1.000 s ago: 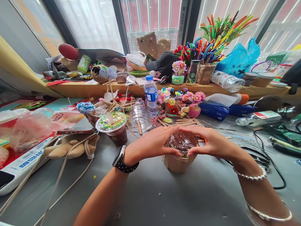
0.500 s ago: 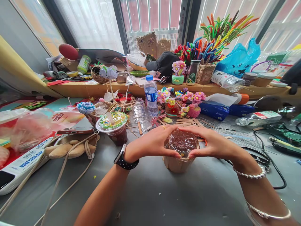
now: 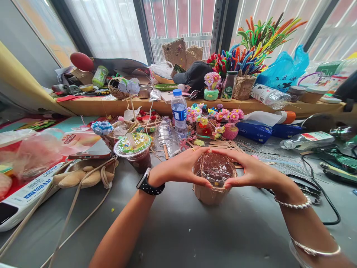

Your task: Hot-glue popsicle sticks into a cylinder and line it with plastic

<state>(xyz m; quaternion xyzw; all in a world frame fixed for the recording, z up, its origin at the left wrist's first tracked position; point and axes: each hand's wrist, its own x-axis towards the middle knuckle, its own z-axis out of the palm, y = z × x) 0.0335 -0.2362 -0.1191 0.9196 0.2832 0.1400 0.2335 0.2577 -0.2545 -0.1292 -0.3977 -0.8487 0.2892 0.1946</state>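
Observation:
A round pot (image 3: 215, 169) stands on the grey table in front of me. Clear ridged plastic, like a bottle's base, forms its upper face, brown strips cover its side, and twine seems to run along the edge. My left hand (image 3: 185, 167) curves around its left edge, thumb at the near side. From the right, my right hand (image 3: 247, 167) does the same, and the two thumbs almost meet in front. The fingers on the far side are partly hidden. Behind the pot lie flat wooden craft sticks (image 3: 223, 144).
A lidded drink cup (image 3: 136, 158), a clear plastic bottle piece (image 3: 166, 137) and a water bottle (image 3: 179, 113) stand left of the pot. Crocheted flowers (image 3: 205, 117) are behind. A phone (image 3: 90, 155) lies on a strapped pouch (image 3: 83, 176); a black cable (image 3: 336, 208) curls at right.
Both hands stay around the pot's upper edge. My right hand and forearm have shifted very slightly left, and a little more of the clear plastic face shows.

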